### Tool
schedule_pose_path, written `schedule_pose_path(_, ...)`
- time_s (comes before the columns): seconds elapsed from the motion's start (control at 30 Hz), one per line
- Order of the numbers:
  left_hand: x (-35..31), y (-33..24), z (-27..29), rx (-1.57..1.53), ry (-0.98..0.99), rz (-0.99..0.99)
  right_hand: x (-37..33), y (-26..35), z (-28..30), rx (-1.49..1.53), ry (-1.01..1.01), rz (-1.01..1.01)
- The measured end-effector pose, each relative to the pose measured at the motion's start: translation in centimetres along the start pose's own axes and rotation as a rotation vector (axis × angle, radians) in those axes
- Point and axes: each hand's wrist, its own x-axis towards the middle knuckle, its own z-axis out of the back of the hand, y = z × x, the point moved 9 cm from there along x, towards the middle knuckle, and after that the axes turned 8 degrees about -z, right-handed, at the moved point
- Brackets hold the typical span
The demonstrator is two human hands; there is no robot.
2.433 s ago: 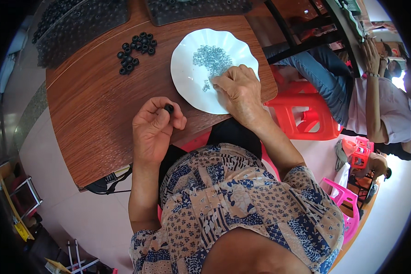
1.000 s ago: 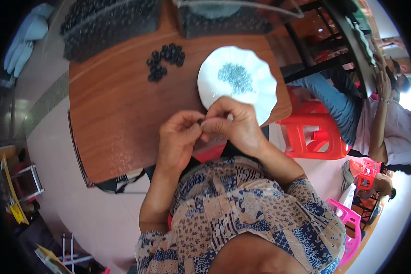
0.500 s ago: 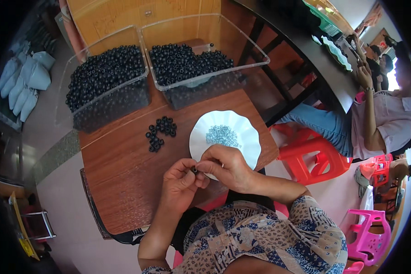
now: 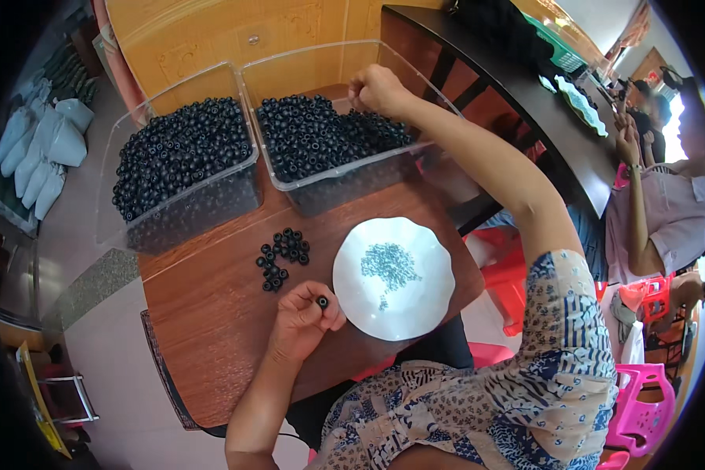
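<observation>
Between the thumb and fingers of my left hand (image 4: 299,321), by the near left rim of the plate, is a black ring-shaped bead (image 4: 323,301). My right hand (image 4: 380,92) reaches over the back part of the right clear plastic bin (image 4: 304,185), which holds a heap of black beads (image 4: 301,133). Its fingers are curled together and partly hidden, and I cannot make out what is in them. On a white scalloped plate (image 4: 435,294) lie many tiny clear, pale-blue pieces (image 4: 389,265). A small group of loose black beads (image 4: 291,247) rests on the wooden table left of the plate.
A second clear bin (image 4: 192,231) full of black beads stands at the far left of the brown table (image 4: 204,329). Wooden panelling (image 4: 211,31) rises behind. At right are a dark table (image 4: 525,94), a red stool (image 4: 497,270) and a seated person (image 4: 658,204).
My right hand has left the left hand and the plate and moved up over the right bin. The left hand keeps the bead and has shifted slightly down. The view has shifted a little.
</observation>
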Motion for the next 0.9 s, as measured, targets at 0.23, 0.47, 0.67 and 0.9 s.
schedule_pose_path(0.23,0.1,-0.3,0.1,-0.034,-0.022,0.031,7.4,-2.5,-6.0,-0.462,0.049,0.168)
schedule_pose_path(0.47,0.2,-0.3,0.9,-0.064,-0.078,0.041,8.3,-3.3,-10.0,-0.681,0.264,0.212)
schedule_pose_path(0.67,0.2,-0.2,1.1,-0.094,-0.102,0.048,8.0,-3.6,-11.8,-0.747,0.327,0.329)
schedule_pose_path(0.9,0.3,-0.5,1.1,-0.063,-0.116,0.054,8.3,-1.1,-8.4,-0.617,0.245,0.336)
